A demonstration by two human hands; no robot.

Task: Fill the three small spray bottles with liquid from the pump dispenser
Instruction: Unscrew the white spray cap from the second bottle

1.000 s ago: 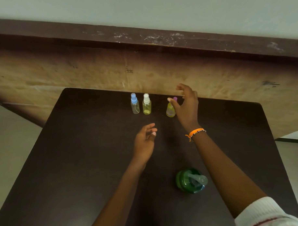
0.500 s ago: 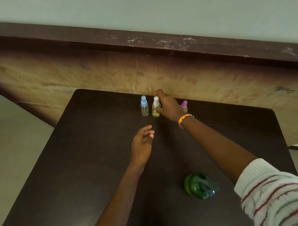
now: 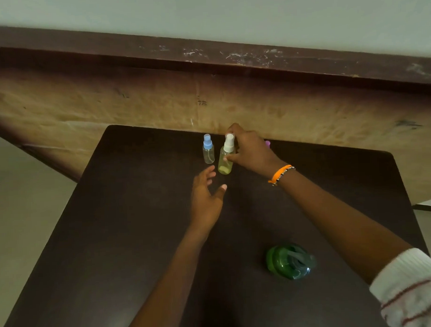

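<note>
Three small spray bottles stand near the far edge of the dark table [image 3: 139,239]. The blue-capped bottle [image 3: 208,149] looks clear. My right hand [image 3: 249,150] is shut on the white-capped bottle [image 3: 226,155], which holds yellowish liquid and is tilted, lifted slightly toward me. The pink-capped bottle [image 3: 267,143] is almost hidden behind my right hand. My left hand [image 3: 206,198] hovers open just below the white-capped bottle, palm up, not touching it. The green pump dispenser [image 3: 290,261] stands near the front right, under my right forearm.
A worn wooden panel [image 3: 134,110] with a dark top rail rises right behind the table's far edge. Pale floor [image 3: 20,194] shows at the left and at the far right.
My right hand left the pink-capped bottle, moved left, closed on the white-capped bottle and pulled it toward me. My left hand rose toward it with fingers spread.
</note>
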